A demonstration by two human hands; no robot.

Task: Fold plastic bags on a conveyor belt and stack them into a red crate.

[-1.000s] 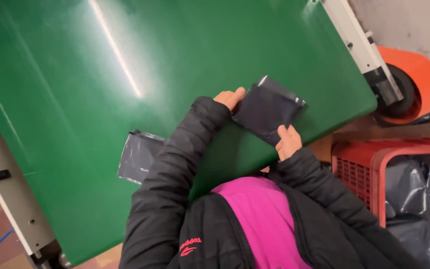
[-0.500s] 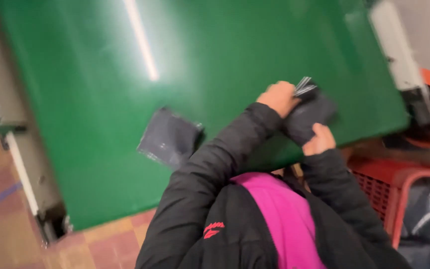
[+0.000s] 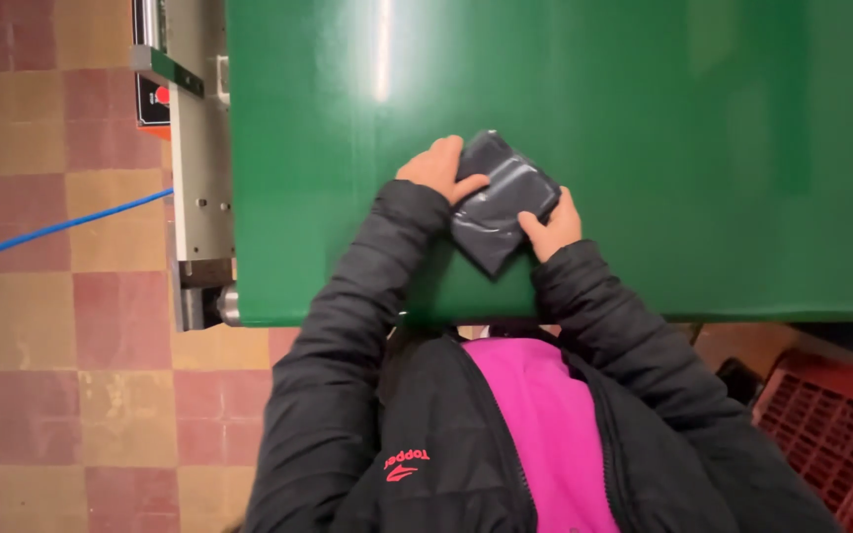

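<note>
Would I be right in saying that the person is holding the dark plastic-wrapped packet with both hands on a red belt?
Not quite: the belt is green, not red, as the head view shows. The left hand and right hand do both hold the dark plastic-wrapped packet on it.

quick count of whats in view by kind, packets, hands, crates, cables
dark plastic packet: 1, on the green belt, held by both hands
hands: 2, left hand and right hand
red crate: 1
blue cable: 1
total: 5
</note>
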